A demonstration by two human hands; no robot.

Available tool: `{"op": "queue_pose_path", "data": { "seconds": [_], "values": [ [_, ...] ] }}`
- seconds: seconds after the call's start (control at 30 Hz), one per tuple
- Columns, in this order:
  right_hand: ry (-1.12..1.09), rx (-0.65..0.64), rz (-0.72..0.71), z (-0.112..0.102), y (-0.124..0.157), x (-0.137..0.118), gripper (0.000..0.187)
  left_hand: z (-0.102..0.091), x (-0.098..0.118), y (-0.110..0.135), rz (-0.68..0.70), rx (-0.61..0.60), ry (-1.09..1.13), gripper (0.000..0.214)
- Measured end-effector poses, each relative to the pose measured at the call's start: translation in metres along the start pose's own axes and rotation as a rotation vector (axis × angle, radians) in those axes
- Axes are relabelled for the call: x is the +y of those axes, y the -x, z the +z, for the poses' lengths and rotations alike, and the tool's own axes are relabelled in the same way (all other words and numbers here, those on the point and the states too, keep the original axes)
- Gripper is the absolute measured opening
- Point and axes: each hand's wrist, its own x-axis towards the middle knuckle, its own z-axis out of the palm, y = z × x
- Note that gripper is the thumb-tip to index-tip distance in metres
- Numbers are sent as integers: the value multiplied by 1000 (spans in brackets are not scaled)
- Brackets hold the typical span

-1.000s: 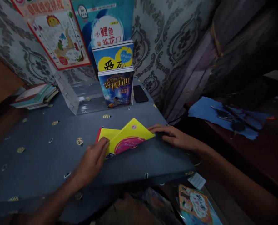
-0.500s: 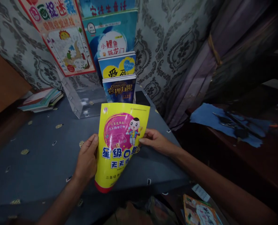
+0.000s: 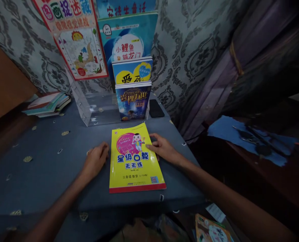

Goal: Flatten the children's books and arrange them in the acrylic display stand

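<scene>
A yellow workbook [image 3: 134,161] with a pink circle and a cartoon child on its cover lies flat on the grey-blue tablecloth [image 3: 51,168], near the front edge. My left hand [image 3: 96,160] rests on the cloth just left of the book, fingers curled with nothing in them, fingertips near its edge. My right hand [image 3: 162,148] touches the book's right edge with thumb and fingers pinched on the cover. Behind the book a clear acrylic stand [image 3: 94,107] holds a dark blue book [image 3: 133,101] and a blue-and-yellow book [image 3: 131,70] upright.
Large picture books [image 3: 75,37] lean on the patterned wall. A pile of thin books [image 3: 47,104] lies at the back left, a black phone [image 3: 156,108] by the stand. Right of the table are a curtain, a dark surface with blue cloth [image 3: 242,134], and a booklet [image 3: 212,230] on the floor.
The yellow workbook, pulled up from under the table's front edge and held upright in both hands, now lies flat on the cloth. My left hand has let go of it.
</scene>
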Motion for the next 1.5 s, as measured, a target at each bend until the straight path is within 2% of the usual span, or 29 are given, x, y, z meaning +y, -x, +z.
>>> {"op": "queue_pose_path", "data": {
  "seconds": [0.07, 0.13, 0.23, 0.33, 0.4, 0.5, 0.57, 0.6, 0.67, 0.7, 0.8, 0.9, 0.97, 1.07, 1.2, 1.5],
  "values": [
    [14, 0, 2, 0, -1, 1, 57, -1, 4, -4, 96, 24, -271, 22],
    [30, 8, 1, 0, -2, 1, 56, 0, 8, -11, 189, 35, -448, 27],
    [69, 25, -3, 0, -2, 0, 58, 6, 8, -26, 314, 20, -573, 31],
    [136, 28, 7, -1, -1, -3, 59, 12, 0, -41, 355, 21, -652, 30],
    [295, 66, -11, -4, 0, -7, 54, 16, -6, -48, 355, 38, -687, 30],
    [735, 248, -116, -8, 1, -16, 43, 21, -16, -51, 364, 68, -709, 29],
    [954, 336, -199, -3, -1, -24, 39, 24, -21, -51, 371, 92, -704, 28],
    [1004, 336, -245, 2, -4, -29, 38, 25, -23, -52, 375, 103, -695, 27],
    [1001, 239, -392, 18, -15, -37, 38, 27, -27, -53, 396, 119, -661, 26],
    [979, 148, -466, 29, -21, -40, 39, 27, -28, -53, 411, 124, -639, 26],
    [899, -108, -560, 63, -46, -45, 51, 28, -32, -55, 448, 137, -585, 25],
    [859, -208, -588, 89, -70, -41, 61, 28, -34, -56, 460, 127, -559, 22],
    [852, -225, -608, 98, -80, -34, 65, 27, -34, -56, 478, 119, -546, 21],
    [859, -206, -620, 102, -88, -26, 67, 26, -34, -56, 506, 121, -532, 21],
    [885, -185, -616, 99, -88, -24, 66, 26, -32, -57, 478, 100, -544, 21],
    [939, -126, -557, 75, -73, -25, 62, 28, -38, -57, 487, 119, -542, 26]
  ]
}}
